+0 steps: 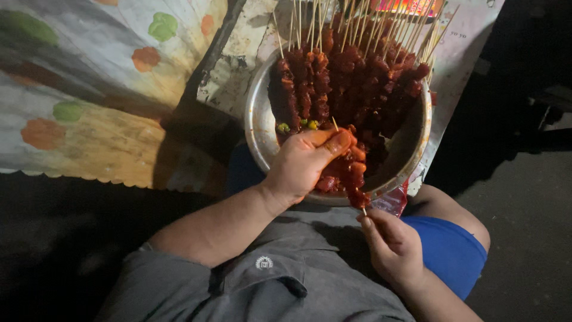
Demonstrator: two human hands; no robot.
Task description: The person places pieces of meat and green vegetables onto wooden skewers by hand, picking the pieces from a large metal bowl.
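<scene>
From the head camera I see my left hand [304, 164] closed around red marinated meat [348, 173] on a thin wooden skewer [335, 124], fingers pressed on the pieces over the near rim of a metal bowl [257, 128]. My right hand [393, 244] pinches the skewer's lower tip between finger and thumb, as far as the dim light shows. Finished skewers [351, 77] lean across the bowl's far side. The bowl sits at my lap, against a flowered cloth [101, 89].
</scene>
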